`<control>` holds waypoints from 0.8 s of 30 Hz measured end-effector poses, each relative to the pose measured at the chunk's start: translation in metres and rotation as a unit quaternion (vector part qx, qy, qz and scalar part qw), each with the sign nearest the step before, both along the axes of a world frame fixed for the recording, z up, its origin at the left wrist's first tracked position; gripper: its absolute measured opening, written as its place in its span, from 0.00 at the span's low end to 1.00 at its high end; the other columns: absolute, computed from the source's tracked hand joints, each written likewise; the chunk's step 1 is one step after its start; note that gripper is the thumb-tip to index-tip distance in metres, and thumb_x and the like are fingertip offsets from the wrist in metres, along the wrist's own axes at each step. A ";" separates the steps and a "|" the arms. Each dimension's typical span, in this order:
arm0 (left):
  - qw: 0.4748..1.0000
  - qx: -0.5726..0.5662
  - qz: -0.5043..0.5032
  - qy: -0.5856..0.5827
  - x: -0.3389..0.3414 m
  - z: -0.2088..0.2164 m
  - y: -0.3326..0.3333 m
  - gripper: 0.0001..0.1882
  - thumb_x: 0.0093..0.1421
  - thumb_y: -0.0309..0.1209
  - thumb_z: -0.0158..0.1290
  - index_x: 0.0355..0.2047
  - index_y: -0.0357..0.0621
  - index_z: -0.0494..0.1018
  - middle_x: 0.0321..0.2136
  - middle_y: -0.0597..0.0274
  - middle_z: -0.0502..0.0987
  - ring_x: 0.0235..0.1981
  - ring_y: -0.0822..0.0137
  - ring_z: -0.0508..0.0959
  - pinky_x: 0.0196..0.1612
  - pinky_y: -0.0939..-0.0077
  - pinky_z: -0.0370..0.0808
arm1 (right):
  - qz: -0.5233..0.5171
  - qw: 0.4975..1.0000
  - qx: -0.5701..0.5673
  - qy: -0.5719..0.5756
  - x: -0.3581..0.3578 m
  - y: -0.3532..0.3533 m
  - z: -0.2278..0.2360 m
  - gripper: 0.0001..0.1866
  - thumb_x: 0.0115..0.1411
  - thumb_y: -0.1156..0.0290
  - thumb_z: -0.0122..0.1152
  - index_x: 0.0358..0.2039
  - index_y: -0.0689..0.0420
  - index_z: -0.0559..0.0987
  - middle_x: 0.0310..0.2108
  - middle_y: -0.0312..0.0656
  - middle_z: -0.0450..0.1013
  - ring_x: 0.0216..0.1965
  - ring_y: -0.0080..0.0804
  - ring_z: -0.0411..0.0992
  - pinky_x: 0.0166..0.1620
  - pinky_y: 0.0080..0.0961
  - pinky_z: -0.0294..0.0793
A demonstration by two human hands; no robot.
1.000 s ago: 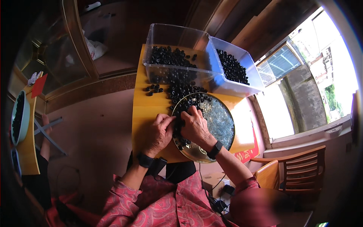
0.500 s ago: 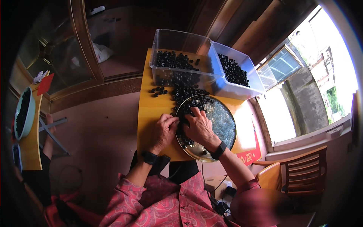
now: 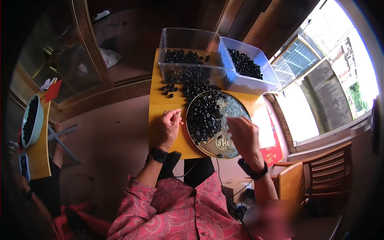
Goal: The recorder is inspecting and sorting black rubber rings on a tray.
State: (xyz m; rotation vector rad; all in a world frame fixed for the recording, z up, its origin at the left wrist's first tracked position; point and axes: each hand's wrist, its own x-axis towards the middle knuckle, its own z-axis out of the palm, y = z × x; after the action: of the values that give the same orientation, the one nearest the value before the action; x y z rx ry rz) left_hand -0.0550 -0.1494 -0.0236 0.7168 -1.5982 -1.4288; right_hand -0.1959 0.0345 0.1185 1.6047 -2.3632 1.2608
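A round metal tray (image 3: 219, 144) lies near the table's front. Its left part carries a heap of small black ring-shaped pieces (image 3: 203, 116), its right part small clear glittering pieces (image 3: 232, 105). Just left of the tray rim is my left hand (image 3: 170, 127), thumb and fingers pinched together; anything between them is too small to make out. My right hand (image 3: 245, 136) hangs over the tray's right side by the clear pieces, slightly blurred. Its fingers are bunched, and their tips are partly hidden, so what they hold does not show.
Behind the tray stand a clear plastic bin (image 3: 192, 74) and a whitish bin (image 3: 256, 86), both with black pieces. More loose pieces (image 3: 170, 89) lie on the yellow table (image 3: 160, 105). A wooden chair (image 3: 328, 172) is at right. At far left, another person's arm (image 3: 59, 150) is beside a table with a bowl (image 3: 39, 122).
My hands have moved apart. The right one left the black pieces for the tray's right side; the left one shifted slightly up and left, off the tray rim.
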 end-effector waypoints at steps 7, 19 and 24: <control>0.978 -0.134 0.101 -0.125 -0.017 -0.007 -0.047 0.09 0.58 0.24 0.52 0.38 0.35 0.77 0.30 0.53 0.76 0.29 0.61 0.78 0.34 0.72 0.76 | -0.062 0.992 0.053 -0.101 0.031 0.096 -0.033 0.04 0.58 0.79 0.59 0.34 0.62 0.80 0.23 0.44 0.74 0.23 0.33 0.77 0.24 0.25 0.74; 0.913 -0.272 0.069 -0.296 -0.050 -0.002 -0.094 0.10 0.52 0.25 0.58 0.36 0.38 0.76 0.34 0.45 0.75 0.39 0.48 0.75 0.43 0.58 0.72 | -0.097 0.982 0.097 -0.128 0.069 0.150 -0.112 0.05 0.55 0.80 0.60 0.34 0.62 0.81 0.28 0.49 0.77 0.26 0.39 0.79 0.27 0.26 0.76; 0.901 -0.301 0.027 -0.310 -0.051 0.003 -0.086 0.08 0.52 0.25 0.59 0.32 0.38 0.73 0.33 0.46 0.75 0.38 0.47 0.75 0.42 0.57 0.72 | -0.095 0.982 0.085 -0.140 0.081 0.149 -0.130 0.03 0.55 0.78 0.62 0.32 0.60 0.79 0.25 0.49 0.73 0.26 0.48 0.74 0.28 0.35 0.73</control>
State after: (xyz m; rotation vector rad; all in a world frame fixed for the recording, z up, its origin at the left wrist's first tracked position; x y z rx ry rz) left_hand -0.1056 -0.2358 -0.0206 0.8659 -2.3311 -0.5937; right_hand -0.1146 0.1832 -0.0112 1.2689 -2.7845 1.3557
